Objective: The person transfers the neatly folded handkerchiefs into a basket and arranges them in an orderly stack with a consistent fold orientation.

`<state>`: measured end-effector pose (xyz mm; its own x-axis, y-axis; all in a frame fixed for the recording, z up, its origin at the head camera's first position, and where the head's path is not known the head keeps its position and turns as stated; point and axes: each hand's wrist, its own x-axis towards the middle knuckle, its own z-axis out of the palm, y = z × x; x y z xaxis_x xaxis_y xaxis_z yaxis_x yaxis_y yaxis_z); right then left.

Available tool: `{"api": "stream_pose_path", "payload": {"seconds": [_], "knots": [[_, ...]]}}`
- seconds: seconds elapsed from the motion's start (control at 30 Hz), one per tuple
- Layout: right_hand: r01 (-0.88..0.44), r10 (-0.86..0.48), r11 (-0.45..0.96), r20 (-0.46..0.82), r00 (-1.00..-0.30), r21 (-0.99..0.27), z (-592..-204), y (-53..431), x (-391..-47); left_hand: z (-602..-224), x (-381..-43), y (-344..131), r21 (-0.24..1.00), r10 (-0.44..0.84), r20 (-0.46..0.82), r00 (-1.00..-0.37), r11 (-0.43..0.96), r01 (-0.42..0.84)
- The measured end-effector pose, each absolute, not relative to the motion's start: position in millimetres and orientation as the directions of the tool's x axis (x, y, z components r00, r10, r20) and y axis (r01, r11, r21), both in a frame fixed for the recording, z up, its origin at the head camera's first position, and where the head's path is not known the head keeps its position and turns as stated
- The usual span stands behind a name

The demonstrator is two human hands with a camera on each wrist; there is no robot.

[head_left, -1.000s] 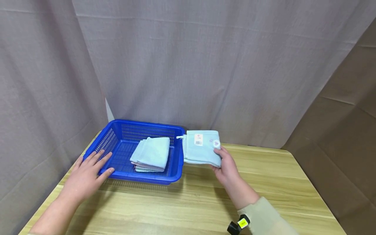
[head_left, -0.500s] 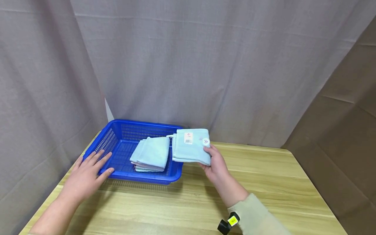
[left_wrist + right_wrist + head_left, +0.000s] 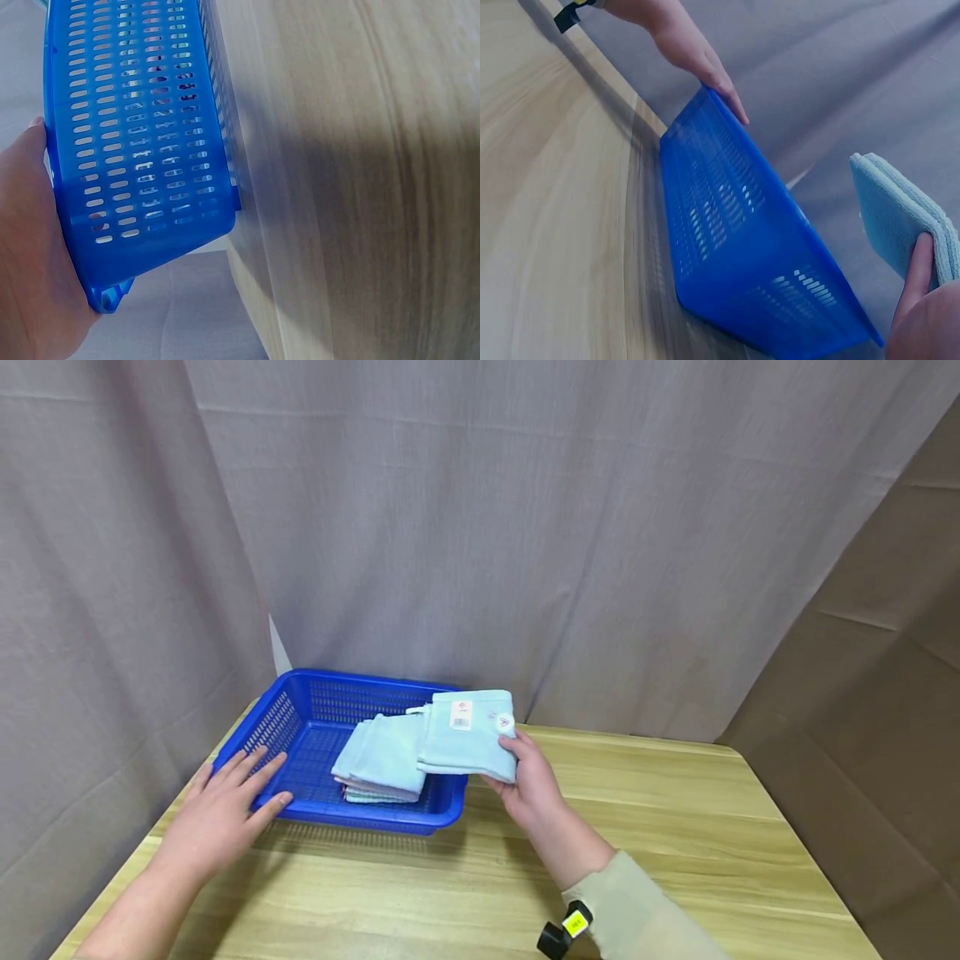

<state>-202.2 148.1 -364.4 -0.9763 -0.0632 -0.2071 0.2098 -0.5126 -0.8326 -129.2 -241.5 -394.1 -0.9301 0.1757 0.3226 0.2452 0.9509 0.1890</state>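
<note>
A folded light-blue towel with a paper label and a white hang loop is pinched at its right edge by my right hand. It hangs over the right end of a blue plastic basket, above the rim in the right wrist view. Inside the basket lies a stack of folded towels, light blue on top, with pinkish and greenish edges lower down. My left hand rests with spread, straight fingers on the basket's left front corner. The held towel overlaps the stack's right side in the head view.
The basket stands on a wood-grain table, towards its left back. A grey curtain hangs behind and to the left, and a brown cloth borders the right side.
My right hand has carried the folded towel leftward, from beside the basket's right end to over it. My left hand stays in place on the rim.
</note>
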Motion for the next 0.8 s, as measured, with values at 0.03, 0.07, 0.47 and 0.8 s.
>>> {"api": "stream_pose_path", "payload": {"seconds": [0.03,0.07,0.47,0.8], "knots": [[0.210,-0.065,-0.516,-0.207,-0.976,-0.830,-364.0,146.0,-202.3,-394.3,-129.2,-241.5,0.190,0.175,0.321,-0.931,0.951,0.244],[0.212,-0.065,-0.525,-0.210,-0.976,-0.824,-363.7,143.8,-202.5,-394.3,-129.3,-241.4,0.190,0.175,0.319,-0.932,0.951,0.244],[0.223,-0.065,-0.512,-0.221,-0.973,-0.829,-356.5,118.5,-202.2,-393.6,-129.0,-240.6,0.189,0.171,0.309,-0.935,0.953,0.237],[0.249,-0.102,-0.501,-0.229,-0.968,-0.829,-356.2,100.9,-201.8,-392.9,-129.3,-240.6,0.191,0.170,0.304,-0.937,0.953,0.235]]}}
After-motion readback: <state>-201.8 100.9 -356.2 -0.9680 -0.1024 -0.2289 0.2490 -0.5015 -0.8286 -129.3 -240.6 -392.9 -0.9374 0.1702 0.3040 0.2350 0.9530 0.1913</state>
